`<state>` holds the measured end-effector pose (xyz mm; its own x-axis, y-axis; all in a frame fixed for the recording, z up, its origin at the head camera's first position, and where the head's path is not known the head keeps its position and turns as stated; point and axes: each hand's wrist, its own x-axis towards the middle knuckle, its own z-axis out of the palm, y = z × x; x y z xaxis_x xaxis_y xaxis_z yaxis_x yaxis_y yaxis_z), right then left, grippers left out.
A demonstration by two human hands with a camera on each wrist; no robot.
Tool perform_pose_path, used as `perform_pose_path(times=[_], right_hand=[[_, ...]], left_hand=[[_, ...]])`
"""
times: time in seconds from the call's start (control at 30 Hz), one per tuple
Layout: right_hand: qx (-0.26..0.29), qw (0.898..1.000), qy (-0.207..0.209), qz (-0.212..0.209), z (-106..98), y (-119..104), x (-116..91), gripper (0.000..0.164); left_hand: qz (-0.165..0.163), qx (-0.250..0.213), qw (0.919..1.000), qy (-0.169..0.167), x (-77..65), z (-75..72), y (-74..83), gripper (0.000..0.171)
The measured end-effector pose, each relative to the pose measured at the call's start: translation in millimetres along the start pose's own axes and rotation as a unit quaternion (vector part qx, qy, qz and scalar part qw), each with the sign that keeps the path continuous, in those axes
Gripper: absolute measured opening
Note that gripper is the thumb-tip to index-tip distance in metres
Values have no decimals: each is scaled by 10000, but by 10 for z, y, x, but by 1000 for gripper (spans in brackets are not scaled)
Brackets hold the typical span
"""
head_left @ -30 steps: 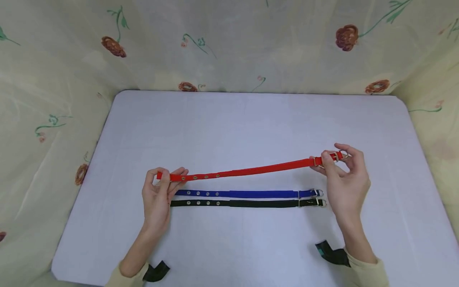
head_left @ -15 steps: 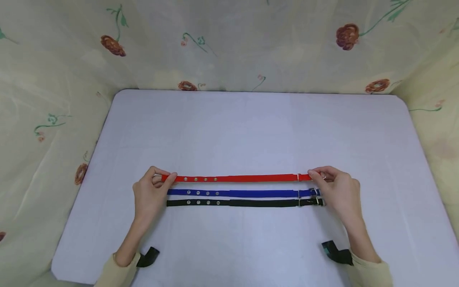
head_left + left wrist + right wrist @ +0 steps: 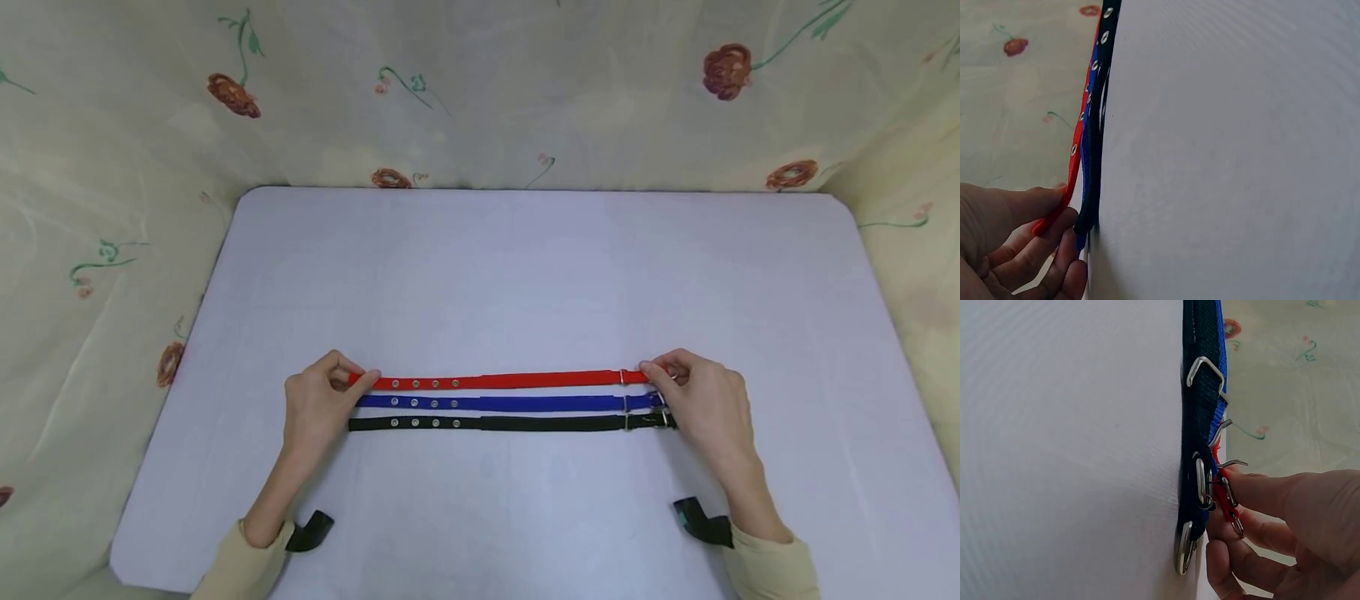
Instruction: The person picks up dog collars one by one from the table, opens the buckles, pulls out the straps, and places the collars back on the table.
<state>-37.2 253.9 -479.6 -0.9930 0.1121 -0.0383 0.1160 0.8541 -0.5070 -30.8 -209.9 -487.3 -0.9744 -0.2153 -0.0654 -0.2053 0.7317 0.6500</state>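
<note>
A red collar [image 3: 540,381] with eyelets and a metal buckle lies stretched straight between my two hands in the head view. My left hand [image 3: 321,404] pinches its eyelet end between thumb and fingers. At the buckle end, my right hand [image 3: 708,408] pinches the strap, covering most of the buckle; the right wrist view shows red webbing and metal rings [image 3: 1237,525] at those fingertips. Just nearer to me lies a blue collar [image 3: 540,404], then a black collar [image 3: 540,423], both parallel to the red one, with eyelets left and buckles right.
The collars are on a white table [image 3: 480,517] with rounded corners. Pale flowered cloth [image 3: 480,92] hangs behind it and at both sides. A black wrist mount [image 3: 310,532] sits at the left sleeve, another mount [image 3: 703,522] at the right.
Both hands have brought the red collar down and toward me, from a slant with its buckle end raised to level beside the blue one. The blue and black collars have stayed put.
</note>
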Motion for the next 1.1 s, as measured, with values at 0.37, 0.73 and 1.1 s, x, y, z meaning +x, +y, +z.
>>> perform_pose_path(times=[0.37,0.73,1.1], right_hand=[[-376,9993,-41,21,57,-66,-34,29],[-284,9996,-48,4,64,-43,-23,25],[-216,9997,-41,90,99,-61,-44,30]], left_hand=[[241,853,9961,2,7,46,-21,30],[350,989,9944,82,8,70,-17,34],[337,950,9949,3,-43,63,-2,33]])
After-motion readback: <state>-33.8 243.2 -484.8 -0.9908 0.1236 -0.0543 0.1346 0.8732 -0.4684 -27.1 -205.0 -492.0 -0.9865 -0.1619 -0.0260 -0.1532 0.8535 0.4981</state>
